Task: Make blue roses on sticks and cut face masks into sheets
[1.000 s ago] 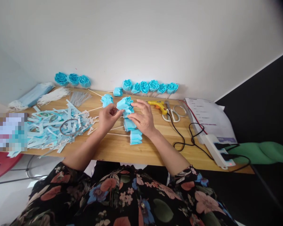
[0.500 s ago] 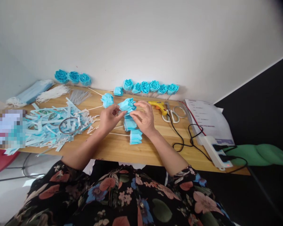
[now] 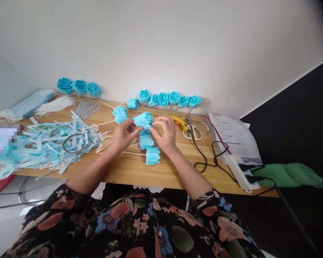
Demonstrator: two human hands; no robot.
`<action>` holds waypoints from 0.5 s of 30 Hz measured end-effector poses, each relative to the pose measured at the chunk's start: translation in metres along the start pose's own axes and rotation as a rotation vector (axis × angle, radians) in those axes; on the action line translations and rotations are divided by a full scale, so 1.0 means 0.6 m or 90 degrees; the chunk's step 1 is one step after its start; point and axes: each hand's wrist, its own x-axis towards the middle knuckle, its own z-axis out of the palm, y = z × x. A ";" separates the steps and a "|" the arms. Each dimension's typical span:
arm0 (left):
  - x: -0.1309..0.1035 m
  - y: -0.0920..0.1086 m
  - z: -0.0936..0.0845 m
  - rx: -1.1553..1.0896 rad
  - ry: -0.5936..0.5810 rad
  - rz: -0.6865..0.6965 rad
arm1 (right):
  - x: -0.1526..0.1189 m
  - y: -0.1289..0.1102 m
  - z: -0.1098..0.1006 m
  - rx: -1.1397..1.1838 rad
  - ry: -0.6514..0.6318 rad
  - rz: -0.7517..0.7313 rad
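A pale blue paper flower [image 3: 143, 119] is between my two hands, its ruffled petals turned away from me. My left hand [image 3: 125, 134] pinches its left lower side between thumb and fingers. On the other side, my right hand [image 3: 164, 133] has thumb and fingertips on the petals at the flower's right edge. Just below lie two more folded blue flowers, one [image 3: 146, 140] partly under my hands and another [image 3: 152, 156] nearer the table edge on a thin stick. A looser blue flower [image 3: 120, 114] rests to the upper left of my hands.
Finished blue roses [image 3: 174, 97] line the wall, with three more [image 3: 80, 86] at the left. Cut blue strips [image 3: 53, 145] pile up on the left, near stacked masks [image 3: 29, 104]. At the right are a yellow glue gun [image 3: 181, 122], scissors [image 3: 195, 134], papers [image 3: 232, 136] and a power strip [image 3: 242, 173].
The view has shifted slightly, so the table items sit a little further left. Both hands stay on the flower; the right fingers have moved slightly on its petals.
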 end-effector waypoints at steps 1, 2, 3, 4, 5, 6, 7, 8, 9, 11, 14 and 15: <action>0.000 0.000 -0.001 0.000 0.003 -0.007 | 0.001 0.001 -0.002 -0.002 -0.001 0.006; 0.001 0.001 -0.001 -0.001 0.003 -0.011 | 0.002 0.001 -0.005 -0.002 -0.004 0.009; 0.001 0.002 -0.002 -0.003 0.002 -0.012 | 0.003 0.002 -0.006 -0.001 -0.012 0.008; 0.001 0.002 -0.002 -0.003 0.001 -0.011 | 0.004 0.002 -0.008 0.000 -0.024 0.005; 0.001 0.003 -0.002 -0.003 0.001 -0.008 | 0.004 0.003 -0.008 -0.001 -0.038 0.000; 0.000 0.003 -0.002 -0.001 0.000 -0.005 | 0.004 0.003 -0.008 -0.006 -0.051 -0.004; 0.000 0.002 -0.001 0.003 0.000 -0.002 | 0.004 0.003 -0.007 -0.014 -0.061 -0.007; -0.001 0.002 0.000 0.007 -0.001 0.003 | 0.003 0.003 -0.006 -0.026 -0.069 -0.009; -0.002 0.001 0.001 0.012 -0.003 0.008 | 0.002 0.002 -0.004 -0.039 -0.075 -0.009; -0.003 -0.002 0.004 0.024 -0.006 0.018 | 0.000 0.002 0.001 -0.064 -0.083 -0.004; -0.007 -0.006 0.009 0.044 0.002 0.024 | -0.004 0.001 0.007 -0.087 -0.087 0.009; -0.007 -0.007 0.010 0.050 0.006 0.024 | -0.005 0.001 0.008 -0.089 -0.086 0.011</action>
